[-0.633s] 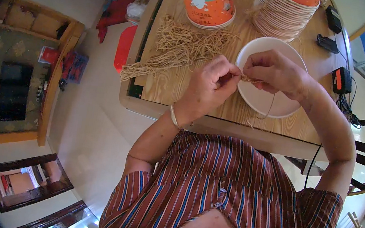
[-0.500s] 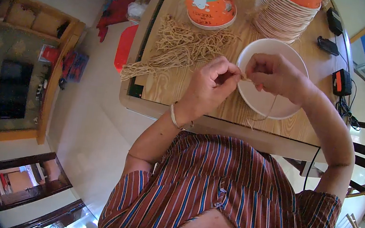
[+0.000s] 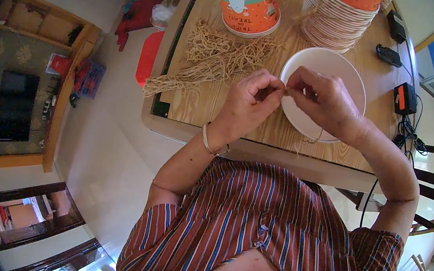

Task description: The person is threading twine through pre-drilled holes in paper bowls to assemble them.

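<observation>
My left hand (image 3: 251, 104) and my right hand (image 3: 326, 101) meet over the left rim of a white paper tub (image 3: 348, 79), which stands open side up on the table. Thumbs and fingertips are pinched together on a thin piece of tan twine (image 3: 312, 141). A loose tail of it hangs below my right hand, over the tub's near edge. The twine between the fingers is mostly hidden. Left of the tub lies a loose heap of cut tan twine strands (image 3: 224, 57), its straighter end pointing toward the table's left edge.
An orange and teal printed paper tub (image 3: 250, 11) stands upside down behind the twine. Beside it rises a tall stack of nested tubs (image 3: 332, 27). Black adapters (image 3: 405, 99) and tangled cables (image 3: 413, 136) lie along the table's right side. Left is a red stool (image 3: 149, 59).
My right hand has come left and its fingertips now meet those of my left hand. The hanging twine tail has shifted. My left hand has hardly moved.
</observation>
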Available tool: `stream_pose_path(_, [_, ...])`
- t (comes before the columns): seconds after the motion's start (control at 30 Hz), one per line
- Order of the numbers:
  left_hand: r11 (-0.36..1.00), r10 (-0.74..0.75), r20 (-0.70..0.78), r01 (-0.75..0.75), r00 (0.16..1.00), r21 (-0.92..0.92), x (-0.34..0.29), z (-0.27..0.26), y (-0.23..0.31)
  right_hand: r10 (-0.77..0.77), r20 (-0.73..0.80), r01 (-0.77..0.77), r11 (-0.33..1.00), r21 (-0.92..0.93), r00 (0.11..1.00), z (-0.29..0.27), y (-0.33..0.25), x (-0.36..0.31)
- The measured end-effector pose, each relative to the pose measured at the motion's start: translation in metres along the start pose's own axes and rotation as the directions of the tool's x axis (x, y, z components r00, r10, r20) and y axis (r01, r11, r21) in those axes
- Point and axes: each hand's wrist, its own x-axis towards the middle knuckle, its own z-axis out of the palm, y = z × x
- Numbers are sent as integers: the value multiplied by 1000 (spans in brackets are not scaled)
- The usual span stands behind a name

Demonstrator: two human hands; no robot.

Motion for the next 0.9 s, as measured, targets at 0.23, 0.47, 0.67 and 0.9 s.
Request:
stream_pose_path(0.23, [1000,25,-1,-25,1000,1,2,0,2,95,18,-96,992,80,995,3,9,4])
stream_pose_path(0.47, [994,85,12,-85,996,67,4,-2,11,374,338,-472,837,278,863,-13,0,20])
stream_pose_path(0.67, [997,73,12,-73,997,31,4,0,11,406,429,-573,714,403,807,-15,3,19])
stream_pose_path(0.9, [993,119,-24,-119,993,17,3,3,7,432,358,-561,608,562,828,-18,12,17])
